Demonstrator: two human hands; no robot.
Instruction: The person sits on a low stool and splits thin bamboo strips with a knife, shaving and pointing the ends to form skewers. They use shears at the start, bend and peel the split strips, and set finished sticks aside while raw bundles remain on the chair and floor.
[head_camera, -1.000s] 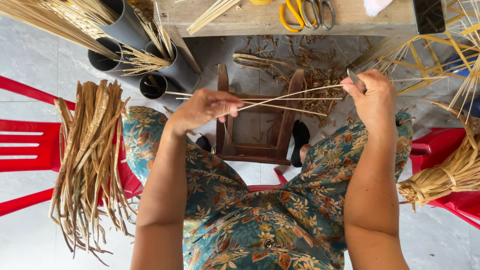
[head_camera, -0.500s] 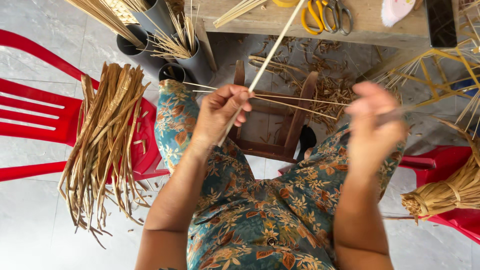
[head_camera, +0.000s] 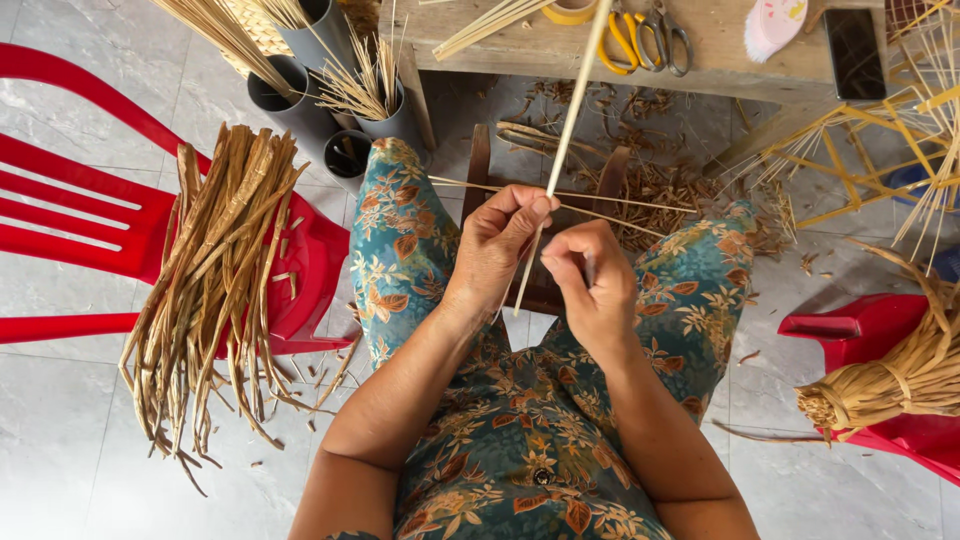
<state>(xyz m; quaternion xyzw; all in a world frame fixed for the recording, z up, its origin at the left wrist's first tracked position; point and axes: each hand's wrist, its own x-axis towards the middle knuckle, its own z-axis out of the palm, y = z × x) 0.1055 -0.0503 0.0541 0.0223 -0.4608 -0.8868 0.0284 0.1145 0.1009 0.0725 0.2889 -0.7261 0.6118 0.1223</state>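
Stick (head_camera: 572, 120), thin, pale and straight, held almost upright over the lap, lower end between both hands, upper end rising past the edge of the wooden table (head_camera: 700, 45). Around it, from big to small: grey tiled floor (head_camera: 60, 440); glossy red plastic chair (head_camera: 80, 190) on the left, carrying a loose sheaf of dried leaf strips (head_camera: 215, 290), tan, flat, curled and frayed at the tips; floral teal cloth (head_camera: 400, 250) over both knees; tied bundle of straw-coloured fibre (head_camera: 900, 385) on a second red seat (head_camera: 870, 330) at right; dark grey tubes (head_camera: 300, 110) stuffed with more sticks; small brown wooden stool (head_camera: 478, 160) between the knees, strewn with shavings; yellow-handled scissors (head_camera: 640, 35) and a black phone (head_camera: 855, 50) on the table. Left hand (head_camera: 495, 250) closed around the stick, thumb and forefinger pinching it tight. Right hand (head_camera: 595, 290) curled shut just beside, fingers folded over the lower end, a sliver of something grey showing inside, too hidden to name. Judging by the grip and the litter of shavings, trimming or scraping of the stick's lower end in hand; calls for a firm left pinch and a short, controlled stroke from the right, away from the fingers.
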